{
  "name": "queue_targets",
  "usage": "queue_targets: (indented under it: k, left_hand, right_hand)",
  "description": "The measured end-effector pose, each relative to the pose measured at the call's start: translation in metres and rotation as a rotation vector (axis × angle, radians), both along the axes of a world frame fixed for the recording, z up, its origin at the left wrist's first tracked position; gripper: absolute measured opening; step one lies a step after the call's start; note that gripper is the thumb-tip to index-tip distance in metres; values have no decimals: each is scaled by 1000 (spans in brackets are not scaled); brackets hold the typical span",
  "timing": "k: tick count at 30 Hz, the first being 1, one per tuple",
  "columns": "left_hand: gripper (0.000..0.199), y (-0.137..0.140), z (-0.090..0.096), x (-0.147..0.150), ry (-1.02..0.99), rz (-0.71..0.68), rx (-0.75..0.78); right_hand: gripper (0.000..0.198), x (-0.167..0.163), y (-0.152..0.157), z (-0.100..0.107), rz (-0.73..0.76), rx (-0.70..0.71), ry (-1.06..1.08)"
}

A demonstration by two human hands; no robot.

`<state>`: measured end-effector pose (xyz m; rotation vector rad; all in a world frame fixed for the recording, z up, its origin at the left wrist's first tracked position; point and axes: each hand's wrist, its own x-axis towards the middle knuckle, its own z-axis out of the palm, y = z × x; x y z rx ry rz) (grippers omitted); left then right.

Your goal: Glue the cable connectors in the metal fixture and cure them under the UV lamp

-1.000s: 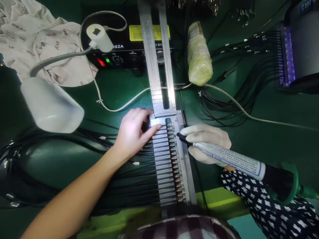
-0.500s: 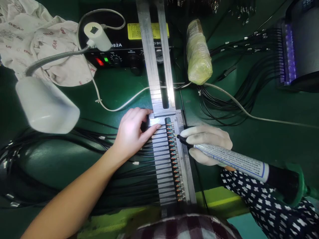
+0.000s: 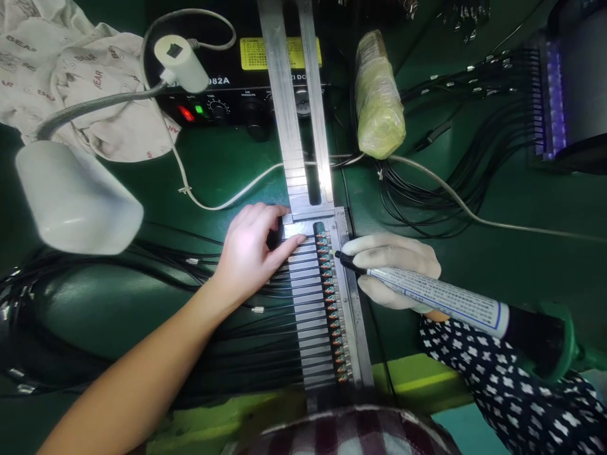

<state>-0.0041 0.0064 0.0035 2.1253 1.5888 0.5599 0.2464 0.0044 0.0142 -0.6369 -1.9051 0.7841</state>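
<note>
A slotted metal jig (image 3: 353,322) lies lengthwise before me, carrying a row of small green circuit boards with metal connectors (image 3: 328,282). Black cables (image 3: 310,293) run leftward from them across the grooved plate. My bare left hand (image 3: 249,246) grips the jig's upper left corner, its thumb resting on the plate by the topmost cables. In a white glove, my right hand (image 3: 396,265) grasps a dispensing syringe (image 3: 441,297) with a printed label, black nozzle end and green rear cap. Its nozzle points left, close to the upper connectors; whether it touches one I cannot tell.
A longer slotted metal bar (image 3: 275,82) extends away beyond the jig. Behind it sits a black dispenser box (image 3: 227,104) with lit switches. A white lamp (image 3: 80,199), printed cloth (image 3: 90,82), wrapped yellowish bundle (image 3: 379,101) and purple-lit unit (image 3: 554,101) surround the jig.
The syringe's nozzle has shifted very slightly up along the row, and its rear end sits a little higher. My left hand keeps its place; the view has moved slightly.
</note>
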Motion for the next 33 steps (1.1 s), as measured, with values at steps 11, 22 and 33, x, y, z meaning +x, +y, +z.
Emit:
queue_targets:
  k: [11, 22, 33]
  left_hand:
    - [36, 0, 0, 0, 3, 5, -6]
    - [36, 0, 0, 0, 17, 3, 5]
    - [36, 0, 0, 0, 29, 14, -14]
  right_hand:
    - [28, 5, -13, 7, -36, 44, 41]
    - [22, 2, -15, -1, -33, 4, -21]
    - [27, 3, -15, 0, 0, 10, -12]
